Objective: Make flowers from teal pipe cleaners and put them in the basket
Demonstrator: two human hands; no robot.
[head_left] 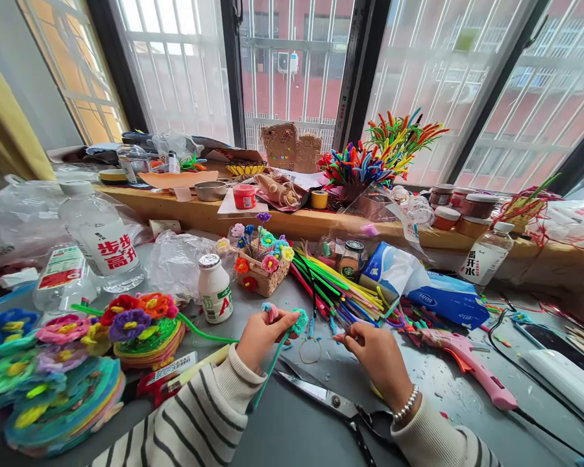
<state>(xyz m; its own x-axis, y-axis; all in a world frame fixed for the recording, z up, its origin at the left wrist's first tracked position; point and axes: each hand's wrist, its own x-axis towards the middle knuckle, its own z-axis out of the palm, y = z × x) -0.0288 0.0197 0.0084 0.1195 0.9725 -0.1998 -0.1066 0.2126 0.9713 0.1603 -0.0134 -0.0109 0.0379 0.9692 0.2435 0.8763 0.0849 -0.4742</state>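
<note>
My left hand [261,338] pinches a teal pipe cleaner [299,322] whose end is bent into small loops, like a flower. Its long tail runs down past my wrist, and a bit of pink and blue fuzz shows above my fingers. My right hand [374,350] is closed, thumb and fingertips together, apart from the left one; what it may hold is too small to make out. Scissors [328,397] with black handles lie partly spread on the table below my hands. Behind my right hand spreads a bundle of colourful pipe cleaners [338,285].
To the left stand fuzzy flower pieces [63,402], a white bottle [215,288] and a large clear bottle [102,240]. A wicker basket of flowers [267,272] sits behind my hands. A pink glue gun [481,373] with its cord lies right, before a blue tissue pack [448,299].
</note>
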